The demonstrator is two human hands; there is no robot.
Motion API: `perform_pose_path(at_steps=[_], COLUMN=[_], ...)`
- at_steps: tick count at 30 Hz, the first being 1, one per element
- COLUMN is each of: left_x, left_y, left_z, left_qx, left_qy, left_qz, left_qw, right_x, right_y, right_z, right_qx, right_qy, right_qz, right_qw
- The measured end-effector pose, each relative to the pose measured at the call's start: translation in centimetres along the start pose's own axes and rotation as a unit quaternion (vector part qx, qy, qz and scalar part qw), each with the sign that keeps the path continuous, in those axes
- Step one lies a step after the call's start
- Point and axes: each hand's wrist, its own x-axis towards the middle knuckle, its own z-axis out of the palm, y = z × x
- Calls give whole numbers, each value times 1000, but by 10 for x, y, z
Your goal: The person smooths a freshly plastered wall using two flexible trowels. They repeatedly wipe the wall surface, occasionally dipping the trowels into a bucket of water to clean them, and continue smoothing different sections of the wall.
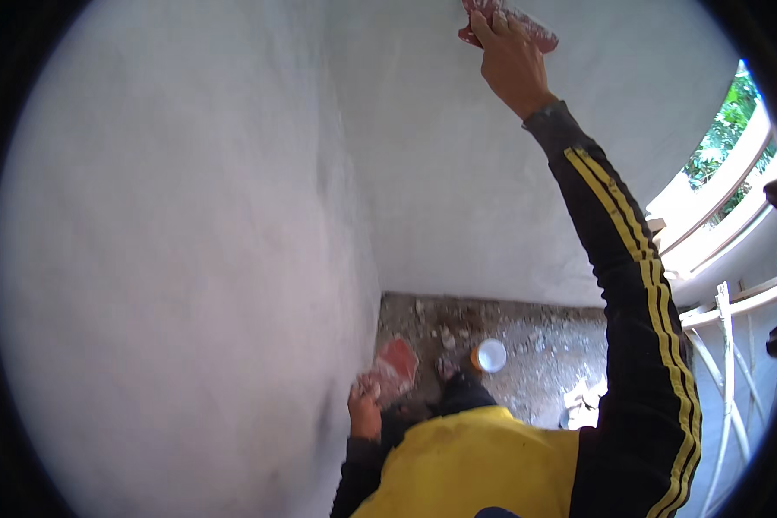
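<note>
a broad, pale, matt plastered wall [173,259] fills the left, its surface smooth but faintly mottled; it meets a second white wall [440,173] at an inside corner. low beside that corner the left hand [364,413] is closed around the edge of a reddish, flat, worn piece of abrasive sheet [395,367], held near the left wall, though contact with it cannot be told. the sheet is judged thin, light and floppy, gritty on one face, so it is best gripped by a folded edge with the fingers flat behind it. below lies a rough grey concrete floor [544,345] strewn with rubble, on which a small round white-topped container with an orange side [489,355] stands. a yellow garment fills the lower middle. further right the right hand [511,60], on a black sleeve with yellow stripes [639,285], is raised high and pressed together over a second reddish, crumpled abrasive piece [509,22] laid against the right-hand wall. it is likewise judged light and pliable, apt to slip unless pressed firmly. at the far right white curved metal railings [725,328] and green foliage are seen.
</note>
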Motion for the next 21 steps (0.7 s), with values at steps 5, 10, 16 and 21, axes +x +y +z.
perform_pose_path(at_steps=[5, 10, 16, 21], left_x=[12, 15, -2, -9], left_y=[-11, -15, -22, -24], left_z=[-6, -15, -10, -15], left_qx=[-93, -37, -71, -59], left_qy=[3, 43, 156, 201], left_qz=[-10, -37, -78, -129], left_qw=[996, 998, 982, 969], right_x=[-104, -235, -375, -457], right_y=[-69, -126, -191, -253], right_z=[85, 169, 230, 260], right_qx=[-94, -3, 212, 350], right_qy=[-61, -175, -307, -444], right_qz=[-128, -120, 51, 521], right_qw=[985, 977, 926, 639])
